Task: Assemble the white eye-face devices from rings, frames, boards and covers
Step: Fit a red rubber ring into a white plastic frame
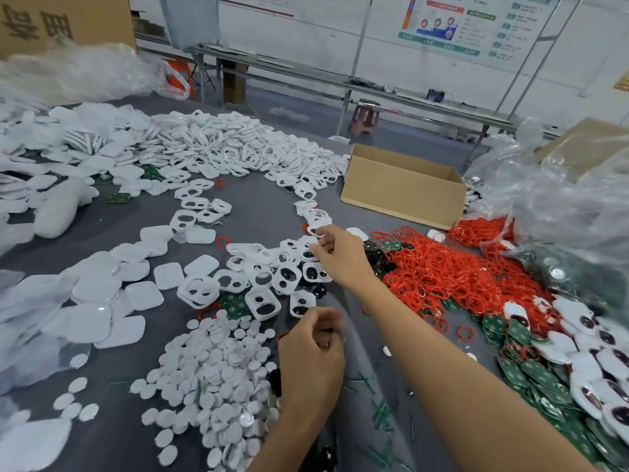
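**Head view: two hands among heaps of parts on a grey table**

The head view shows a grey cloth-covered table (265, 202) in a workshop with white walls, long metal benches (340, 80) and a small plastic stool (365, 115) behind it. The right hand (335, 257) reaches forward and pinches a white plastic frame with eye holes (315, 230) at the edge of a pile of such frames (272, 267). The left hand (311, 356) is curled closed near the middle; what it holds is hidden by the fingers. White round discs (218, 369) lie beside it, white square covers (102, 301) to the left, red rubber rings (442, 267) and green circuit boards (531, 376) to the right. An open brown cardboard box (401, 195) stands beyond. Clear plastic bags (561, 185) are blurred. The wall poster (452, 25) and the print on the carton (37, 25) are too blurred to read.
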